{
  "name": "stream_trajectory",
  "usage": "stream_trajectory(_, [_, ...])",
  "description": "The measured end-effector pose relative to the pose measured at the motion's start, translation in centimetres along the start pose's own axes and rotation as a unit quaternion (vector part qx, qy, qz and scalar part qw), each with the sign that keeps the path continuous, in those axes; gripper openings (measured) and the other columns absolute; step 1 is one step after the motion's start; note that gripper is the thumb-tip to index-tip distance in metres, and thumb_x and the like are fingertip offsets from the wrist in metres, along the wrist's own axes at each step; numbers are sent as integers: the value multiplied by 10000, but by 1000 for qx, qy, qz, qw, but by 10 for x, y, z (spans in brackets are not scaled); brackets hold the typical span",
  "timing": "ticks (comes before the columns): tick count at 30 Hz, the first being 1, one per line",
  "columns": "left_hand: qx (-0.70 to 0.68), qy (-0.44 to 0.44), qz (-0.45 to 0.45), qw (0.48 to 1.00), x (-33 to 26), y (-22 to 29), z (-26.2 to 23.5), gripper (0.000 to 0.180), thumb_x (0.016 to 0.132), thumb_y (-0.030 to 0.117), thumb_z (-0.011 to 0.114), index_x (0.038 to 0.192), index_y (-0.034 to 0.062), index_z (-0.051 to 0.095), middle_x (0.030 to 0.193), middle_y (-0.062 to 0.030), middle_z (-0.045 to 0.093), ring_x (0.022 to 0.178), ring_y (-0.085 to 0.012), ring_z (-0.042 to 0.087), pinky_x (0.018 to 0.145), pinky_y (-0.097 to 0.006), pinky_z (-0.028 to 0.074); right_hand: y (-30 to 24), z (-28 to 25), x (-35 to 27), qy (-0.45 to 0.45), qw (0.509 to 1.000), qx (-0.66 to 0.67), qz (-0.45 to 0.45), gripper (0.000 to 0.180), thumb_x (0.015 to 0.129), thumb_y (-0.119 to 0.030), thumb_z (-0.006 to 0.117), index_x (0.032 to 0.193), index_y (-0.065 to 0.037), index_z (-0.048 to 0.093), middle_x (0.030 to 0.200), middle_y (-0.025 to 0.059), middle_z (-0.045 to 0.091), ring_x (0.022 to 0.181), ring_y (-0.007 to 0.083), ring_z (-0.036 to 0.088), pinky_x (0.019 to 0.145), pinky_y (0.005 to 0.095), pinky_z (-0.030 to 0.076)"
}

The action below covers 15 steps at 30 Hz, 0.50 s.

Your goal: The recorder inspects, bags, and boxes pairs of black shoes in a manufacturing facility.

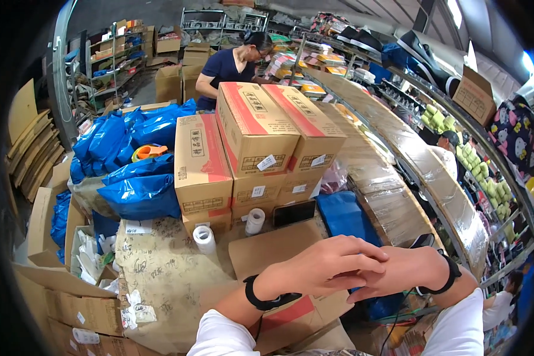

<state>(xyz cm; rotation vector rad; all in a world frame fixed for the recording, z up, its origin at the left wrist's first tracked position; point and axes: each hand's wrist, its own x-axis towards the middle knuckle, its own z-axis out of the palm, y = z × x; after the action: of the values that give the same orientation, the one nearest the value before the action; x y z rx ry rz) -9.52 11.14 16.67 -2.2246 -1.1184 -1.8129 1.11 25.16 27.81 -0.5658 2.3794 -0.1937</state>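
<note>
Over the near edge of the table my left hand [323, 264] and my right hand [403, 267] cross and touch each other. The left fingers lie stretched across the back of the right hand. My right fingers point leftward beneath them, partly hidden; no object shows in either hand. Each wrist wears a black band. Below the hands is a carton with a red stripe [288, 314]. Just beyond lies a flat brown cardboard piece [270, 246]. Two white rolls [204, 239] stand past it, beside a dark flat screen-like device [294, 213].
Stacked cartons [258, 124] rise at the table's far side. Blue plastic bags [139, 196] crowd the left, around an orange tape dispenser [148, 152]. A co-worker [231, 71] stands behind the cartons. Plastic-wrapped long boards [391, 190] and a metal shoe rack [486, 142] line the right.
</note>
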Motion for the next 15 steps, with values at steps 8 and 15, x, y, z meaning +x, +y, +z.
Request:
stream_trajectory(8, [106,32,-25,994,-2,21,-18,347,832,104,722,1171,119,645,1255,-60,644,1062,-270,631,977,-433,493,96,-23,-73,277,910,-102,291,610,888,-385,672,1378,-59,512,1369,180,561,1279,340,518,1066,414,419])
stream_trajectory(15, [-35,50,77,995,1,69,-36,245,915,156,670,1135,54,699,1175,-111,692,1048,-259,673,957,-417,499,231,71,-164,288,772,-90,560,861,807,-338,742,1479,-7,318,1502,237,385,1328,384,458,1068,429,419])
